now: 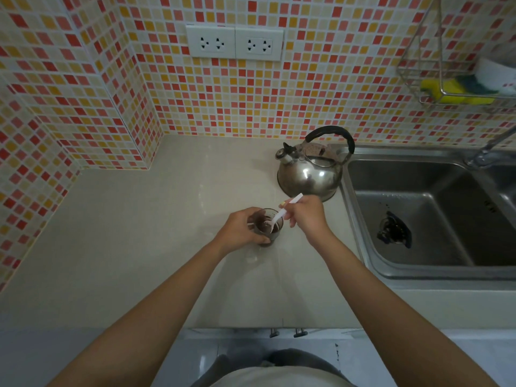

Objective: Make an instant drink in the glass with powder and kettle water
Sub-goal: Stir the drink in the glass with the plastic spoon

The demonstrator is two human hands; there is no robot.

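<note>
Both forearms reach in from the bottom edge to the middle of the counter (139, 233). Left hand (240, 230) wraps the side of the glass (266, 226), fingers curled round the wall, steadying it on the counter. Right hand (305, 216) pinches the upper handle of a white spoon (279, 215); the bowl end sits down in the glass, in dark brown liquid. Looks like the stir step: powder and water seem to be in already, so the task is likely near done. Handling call: the glass is rigid, brittle and smooth-walled, probably warm if the water came hot, and light even with liquid in it. Best held low to mid wall as now, not at the rim, and kept planted on the counter while stirring so it can't tip or skid. The spoon looks like thin plastic, light and a bit flexy; a high pinch gives reach but little force, so gentle circles, no knocking the wall. Beyond the right hand stands the steel kettle (310, 174), black handle up, near the glass but apart from it, just beside the sink (349, 219). Sink basin is to the right with a dark drain strainer. Behind, a tiled wall with two double sockets (234, 43), and a wire rack (418, 71) upper right holding a yellow sponge.
</note>
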